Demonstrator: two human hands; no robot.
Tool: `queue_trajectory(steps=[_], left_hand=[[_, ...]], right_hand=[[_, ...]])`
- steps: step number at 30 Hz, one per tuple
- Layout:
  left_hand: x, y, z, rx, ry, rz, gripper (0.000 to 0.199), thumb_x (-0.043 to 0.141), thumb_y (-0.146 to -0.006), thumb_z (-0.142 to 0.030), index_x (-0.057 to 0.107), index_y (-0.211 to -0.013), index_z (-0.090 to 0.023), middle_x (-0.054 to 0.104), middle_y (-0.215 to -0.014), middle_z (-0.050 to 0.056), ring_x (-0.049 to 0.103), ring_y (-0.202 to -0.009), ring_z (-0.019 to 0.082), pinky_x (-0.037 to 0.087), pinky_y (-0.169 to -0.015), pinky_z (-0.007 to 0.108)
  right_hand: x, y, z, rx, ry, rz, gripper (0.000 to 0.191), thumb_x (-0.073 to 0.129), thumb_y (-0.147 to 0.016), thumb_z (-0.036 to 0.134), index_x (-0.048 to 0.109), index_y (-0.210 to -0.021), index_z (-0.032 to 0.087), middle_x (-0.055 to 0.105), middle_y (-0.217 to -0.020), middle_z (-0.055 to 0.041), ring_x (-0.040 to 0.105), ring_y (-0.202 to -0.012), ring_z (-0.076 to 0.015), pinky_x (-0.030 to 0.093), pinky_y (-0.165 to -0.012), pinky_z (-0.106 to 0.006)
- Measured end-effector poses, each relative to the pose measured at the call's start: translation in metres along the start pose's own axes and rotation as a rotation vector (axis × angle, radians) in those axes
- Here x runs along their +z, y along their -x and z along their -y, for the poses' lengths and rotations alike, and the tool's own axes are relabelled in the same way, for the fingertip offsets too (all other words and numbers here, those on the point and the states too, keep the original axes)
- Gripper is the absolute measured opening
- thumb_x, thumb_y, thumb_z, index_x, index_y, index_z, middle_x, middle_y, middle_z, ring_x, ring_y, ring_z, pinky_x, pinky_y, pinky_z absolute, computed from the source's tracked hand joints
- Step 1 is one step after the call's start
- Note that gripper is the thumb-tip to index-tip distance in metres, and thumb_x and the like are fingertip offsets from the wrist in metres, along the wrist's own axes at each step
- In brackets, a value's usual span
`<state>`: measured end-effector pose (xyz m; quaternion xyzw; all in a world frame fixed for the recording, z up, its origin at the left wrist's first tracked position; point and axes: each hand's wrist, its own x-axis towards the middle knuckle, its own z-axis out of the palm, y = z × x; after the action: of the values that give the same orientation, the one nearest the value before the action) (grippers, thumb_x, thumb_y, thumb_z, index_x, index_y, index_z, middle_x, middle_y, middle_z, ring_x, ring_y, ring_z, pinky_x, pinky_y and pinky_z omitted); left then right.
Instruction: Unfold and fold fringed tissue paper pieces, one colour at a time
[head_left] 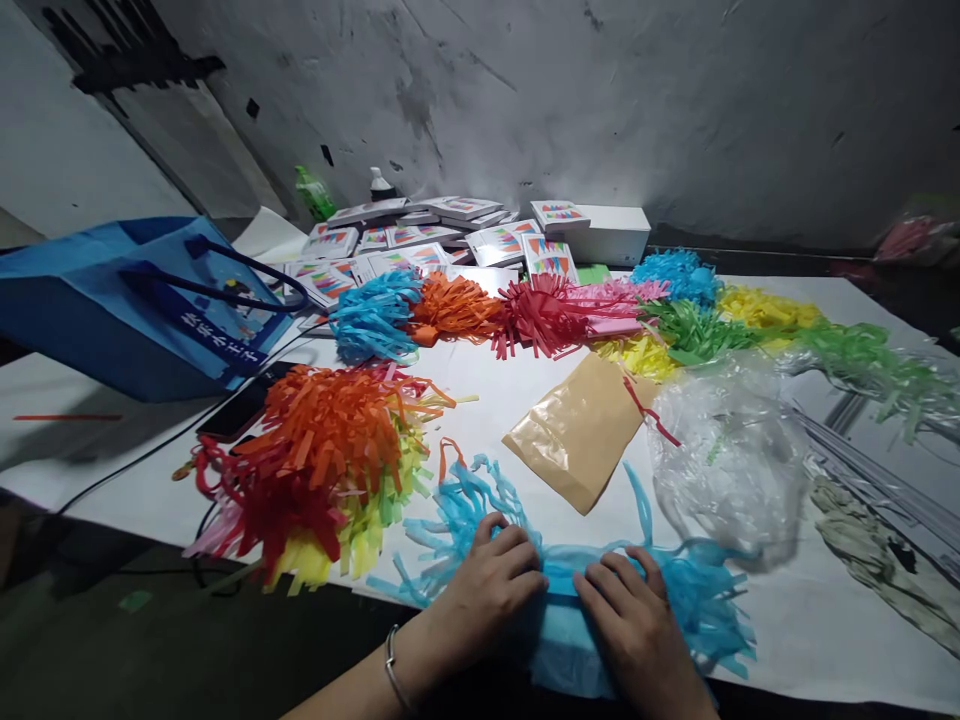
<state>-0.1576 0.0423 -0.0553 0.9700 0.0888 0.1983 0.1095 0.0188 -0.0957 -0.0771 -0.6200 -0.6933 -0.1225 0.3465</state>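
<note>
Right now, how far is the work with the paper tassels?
Done: finished tassels lie in a pile and a row behind. In hand: the left hand and right hand press on blue fringed paper. Left: only this piece looks unrolled.

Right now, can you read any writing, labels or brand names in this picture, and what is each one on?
Blue bag: white characters run along a dark strip on its side, too blurred and slanted to read.
Small white boxes: only coloured patterns show on the lids, no legible words.
Green bottle: any label is too small to read.
Nothing readable shows on the blue fringed paper under the left hand and right hand.
</note>
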Motion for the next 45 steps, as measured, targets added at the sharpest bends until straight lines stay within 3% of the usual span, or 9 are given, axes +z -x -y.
queue_trajectory(steps=[5,11,14,17,22,28,32,37,45], left_hand=[[0.003,0.006,-0.005,-0.109,0.002,0.046,0.007,0.064,-0.093,-0.016,0.063,-0.092,-0.023,0.067,-0.086,-0.001,0.052,-0.087,0.02,0.027,-0.093,0.043],[0.007,-0.009,-0.017,-0.352,-0.05,0.091,0.013,0.062,-0.089,-0.009,0.059,-0.083,-0.02,0.064,-0.077,0.0,0.051,-0.082,0.021,0.027,-0.087,0.042],[0.008,-0.013,-0.017,-0.361,-0.058,0.109,0.013,0.064,-0.088,-0.01,0.061,-0.081,-0.021,0.063,-0.078,0.0,0.052,-0.083,0.022,0.028,-0.087,0.042],[0.009,-0.012,-0.015,-0.299,-0.034,0.096,0.012,0.066,-0.088,-0.011,0.064,-0.084,-0.022,0.064,-0.09,0.001,0.053,-0.089,0.021,0.029,-0.09,0.042],[0.007,-0.007,-0.01,-0.122,-0.005,0.02,0.012,0.067,-0.091,-0.016,0.067,-0.097,-0.026,0.066,-0.099,0.001,0.053,-0.096,0.021,0.028,-0.095,0.044],[0.004,-0.01,-0.008,-0.047,-0.006,-0.004,0.009,0.061,-0.094,-0.012,0.062,-0.091,-0.021,0.067,-0.095,0.001,0.053,-0.093,0.02,0.029,-0.099,0.044],[0.01,-0.008,-0.007,-0.101,0.034,0.001,0.011,0.064,-0.092,-0.013,0.061,-0.085,-0.021,0.067,-0.086,-0.001,0.053,-0.088,0.019,0.031,-0.091,0.041],[0.013,-0.006,-0.01,-0.213,0.06,-0.036,0.013,0.072,-0.087,-0.02,0.063,-0.078,-0.021,0.067,-0.086,-0.002,0.055,-0.089,0.019,0.031,-0.09,0.04],[0.005,-0.02,-0.025,-0.363,-0.045,0.151,0.012,0.059,-0.091,-0.011,0.064,-0.084,-0.019,0.065,-0.094,0.005,0.054,-0.09,0.025,0.032,-0.089,0.047]], right_hand=[[-0.005,0.008,0.0,0.124,-0.066,-0.023,0.023,0.047,-0.102,0.023,0.069,-0.098,0.024,0.075,-0.097,0.0011,0.063,-0.103,-0.0208,0.026,-0.113,-0.046],[0.002,-0.003,0.017,0.461,0.036,-0.078,0.032,0.041,-0.102,0.027,0.06,-0.076,0.022,0.07,-0.093,-0.0042,0.063,-0.096,-0.0248,0.027,-0.106,-0.055],[0.005,-0.005,0.019,0.361,0.044,-0.051,0.028,0.041,-0.102,0.024,0.065,-0.088,0.023,0.07,-0.099,-0.0059,0.061,-0.102,-0.0254,0.026,-0.108,-0.054],[0.007,-0.005,0.018,0.201,-0.008,-0.004,0.024,0.044,-0.101,0.021,0.066,-0.091,0.024,0.07,-0.09,-0.0016,0.059,-0.097,-0.0222,0.026,-0.107,-0.048],[0.009,-0.006,0.015,0.241,-0.046,-0.024,0.024,0.047,-0.101,0.021,0.064,-0.085,0.023,0.067,-0.082,0.0004,0.057,-0.088,-0.0195,0.029,-0.1,-0.044],[0.013,-0.011,0.02,0.177,-0.035,0.027,0.031,0.038,-0.104,0.024,0.064,-0.089,0.023,0.067,-0.084,-0.0003,0.057,-0.084,-0.0181,0.029,-0.099,-0.042],[0.009,-0.003,0.014,0.175,-0.056,0.039,0.035,0.035,-0.104,0.02,0.064,-0.084,0.023,0.066,-0.079,0.0006,0.056,-0.083,-0.0171,0.029,-0.1,-0.041],[-0.005,0.011,0.002,0.218,-0.107,-0.029,0.025,0.044,-0.103,0.026,0.066,-0.09,0.025,0.07,-0.09,0.0008,0.06,-0.094,-0.0188,0.027,-0.108,-0.045],[0.003,-0.001,0.02,0.497,0.002,-0.07,0.024,0.044,-0.097,0.021,0.058,-0.078,0.024,0.067,-0.087,-0.0023,0.061,-0.091,-0.0242,0.026,-0.105,-0.055]])
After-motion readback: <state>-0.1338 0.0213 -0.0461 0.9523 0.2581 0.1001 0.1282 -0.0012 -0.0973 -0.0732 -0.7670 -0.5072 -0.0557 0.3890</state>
